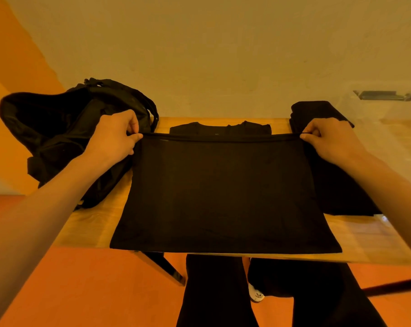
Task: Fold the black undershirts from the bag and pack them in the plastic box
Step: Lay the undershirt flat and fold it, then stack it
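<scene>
Black undershirt (pixel 223 192) spread on wooden table (pixel 91 227), far edge held taut | left hand (pixel 114 135) pinches its far-left corner | right hand (pixel 329 140) pinches its far-right corner | black bag (pixel 65 138) left of undershirt | folded black clothes (pixel 336 175) right of it

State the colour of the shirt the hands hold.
The shirt is plain black; head view.

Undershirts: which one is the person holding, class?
The undershirt spread in the middle: the left hand and right hand pinch its raised edge. The others lie untouched in a pile on the right.
</scene>
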A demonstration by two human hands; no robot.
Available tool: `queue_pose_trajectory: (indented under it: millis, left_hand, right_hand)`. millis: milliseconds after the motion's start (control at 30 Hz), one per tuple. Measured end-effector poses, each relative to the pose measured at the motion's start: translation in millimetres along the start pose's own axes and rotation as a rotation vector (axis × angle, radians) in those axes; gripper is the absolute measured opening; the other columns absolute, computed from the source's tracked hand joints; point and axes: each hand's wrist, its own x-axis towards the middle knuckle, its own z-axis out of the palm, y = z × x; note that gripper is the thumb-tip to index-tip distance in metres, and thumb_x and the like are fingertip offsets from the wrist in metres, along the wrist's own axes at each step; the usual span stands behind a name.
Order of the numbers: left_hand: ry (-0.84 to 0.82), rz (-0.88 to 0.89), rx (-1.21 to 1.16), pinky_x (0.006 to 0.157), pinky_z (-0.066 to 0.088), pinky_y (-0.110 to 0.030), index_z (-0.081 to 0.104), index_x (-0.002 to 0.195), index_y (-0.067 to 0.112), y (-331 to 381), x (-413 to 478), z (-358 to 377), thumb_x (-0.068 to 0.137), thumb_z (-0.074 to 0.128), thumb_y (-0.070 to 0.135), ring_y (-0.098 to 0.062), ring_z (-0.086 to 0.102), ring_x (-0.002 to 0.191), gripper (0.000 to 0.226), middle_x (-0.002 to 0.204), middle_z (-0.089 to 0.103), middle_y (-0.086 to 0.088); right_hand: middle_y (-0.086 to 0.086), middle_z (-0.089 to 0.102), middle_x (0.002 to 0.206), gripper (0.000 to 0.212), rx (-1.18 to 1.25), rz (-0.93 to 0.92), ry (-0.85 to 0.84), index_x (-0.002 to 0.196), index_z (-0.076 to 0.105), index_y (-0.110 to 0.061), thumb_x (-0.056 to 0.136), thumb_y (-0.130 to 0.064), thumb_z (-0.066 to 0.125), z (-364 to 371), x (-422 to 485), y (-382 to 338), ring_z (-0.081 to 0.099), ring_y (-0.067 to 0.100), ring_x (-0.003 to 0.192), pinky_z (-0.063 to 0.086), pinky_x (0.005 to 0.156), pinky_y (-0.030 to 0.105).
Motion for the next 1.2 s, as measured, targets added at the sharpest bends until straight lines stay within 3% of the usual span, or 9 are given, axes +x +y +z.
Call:
queue_pose_trajectory:
  millis: [167, 367, 467, 567, 700, 800, 933, 1100, 1200]
  left_hand:
    - [0.073, -0.083, -0.036, 0.052, 0.045, -0.022, 0.055, 0.09, 0.015, 4.4, 5.9, 8.6, 0.095, 0.07, 0.013, -0.002, 0.062, 0.044, 0.016, 0.063, 0.066, -0.007]
    - [0.121, -0.124, -0.035, 0.048, 0.044, -0.022, 0.055, 0.089, 0.016, 1.9, 10.2, 23.4, 0.096, 0.069, 0.013, -0.001, 0.061, 0.043, 0.016, 0.065, 0.065, -0.007]
    - [0.11, -0.121, -0.02, 0.049, 0.051, -0.028, 0.055, 0.092, 0.013, 7.3, 11.3, 26.5, 0.097, 0.067, 0.011, -0.011, 0.065, 0.051, 0.014, 0.076, 0.066, -0.009]
    - [0.168, 0.085, 0.163, 0.072, 0.055, -0.043, 0.055, 0.104, 0.008, 19.0, -1.4, 30.7, 0.097, 0.065, 0.011, -0.028, 0.063, 0.083, 0.012, 0.111, 0.056, -0.013]
    - [0.062, 0.247, 0.22, 0.094, 0.054, -0.045, 0.056, 0.129, 0.016, 54.4, -50.8, 60.0, 0.1, 0.055, 0.039, -0.028, 0.053, 0.118, 0.037, 0.141, 0.044, -0.009]
    - [-0.161, 0.16, 0.327, 0.123, 0.016, -0.043, 0.017, 0.161, 0.025, 57.9, -78.8, 88.9, 0.101, 0.021, 0.063, -0.028, 0.007, 0.156, 0.071, 0.169, 0.006, -0.009]
    - [-0.265, 0.029, 0.332, 0.124, -0.009, -0.04, -0.011, 0.16, 0.032, 33.5, -94.2, 102.3, 0.093, -0.003, 0.071, -0.022, -0.018, 0.154, 0.078, 0.169, -0.015, -0.007]
    - [-0.298, 0.027, 0.403, 0.126, -0.003, -0.043, -0.006, 0.161, 0.033, 27.4, -96.4, 103.7, 0.088, -0.006, 0.082, -0.025, -0.014, 0.155, 0.088, 0.169, -0.011, -0.009]
    - [-0.161, 0.058, 0.35, 0.127, 0.001, -0.047, 0.008, 0.162, 0.027, 39.0, -104.6, 91.6, 0.088, -0.002, 0.081, -0.028, -0.012, 0.155, 0.092, 0.169, -0.007, -0.013]
  right_hand:
    - [0.004, 0.065, 0.087, 0.016, -0.065, 0.011, 0.037, 0.105, 0.069, -0.012, 0.098, -0.025, 0.064, 8.6, 8.0, -0.6, 0.06, 0.021, 0.086, 0.051, 0.078, 0.039]
    - [0.007, 0.066, 0.08, 0.018, -0.258, -0.112, 0.186, 0.104, 0.07, -0.016, 0.099, -0.03, 0.061, 17.5, 3.6, -3.0, 0.064, 0.026, 0.077, 0.049, 0.058, 0.035]
    - [0.009, 0.066, 0.079, 0.02, -0.319, -0.102, 0.219, 0.108, 0.069, -0.014, 0.099, -0.03, 0.06, 23.2, 8.6, -7.2, 0.064, 0.029, 0.074, 0.053, 0.058, 0.039]
    - [0.009, 0.064, 0.088, 0.025, -0.352, -0.149, 0.234, 0.12, 0.064, -0.012, 0.1, -0.025, 0.06, 31.7, -3.6, -18.4, 0.063, 0.027, 0.075, 0.05, 0.057, 0.036]
    - [0.009, 0.058, 0.131, 0.047, -0.28, -0.329, 0.086, 0.14, 0.055, -0.02, 0.098, -0.042, 0.055, 60.9, -48.7, -50.8, 0.059, 0.025, 0.118, 0.056, 0.082, 0.037]
    - [0.013, 0.026, 0.164, 0.077, -0.355, -0.283, -0.122, 0.159, 0.024, -0.021, 0.099, -0.069, 0.019, 87.2, -67.5, -61.3, 0.021, 0.029, 0.153, 0.028, 0.121, 0.045]
    - [0.011, 0.001, 0.169, 0.085, -0.351, -0.095, -0.194, 0.161, 0.002, -0.025, 0.092, -0.073, -0.01, 99.4, -71.2, -38.7, -0.004, 0.026, 0.155, 0.006, 0.127, 0.045]
    - [0.009, -0.004, 0.169, 0.082, -0.336, -0.061, -0.222, 0.16, -0.006, -0.033, 0.089, -0.074, -0.013, 101.2, -73.2, -34.4, -0.009, 0.024, 0.155, 0.002, 0.126, 0.047]
    - [0.013, -0.002, 0.169, 0.087, -0.355, -0.077, -0.185, 0.16, -0.004, -0.031, 0.085, -0.074, -0.018, 92.5, -89.1, -41.5, -0.009, 0.027, 0.155, 0.0, 0.126, 0.047]
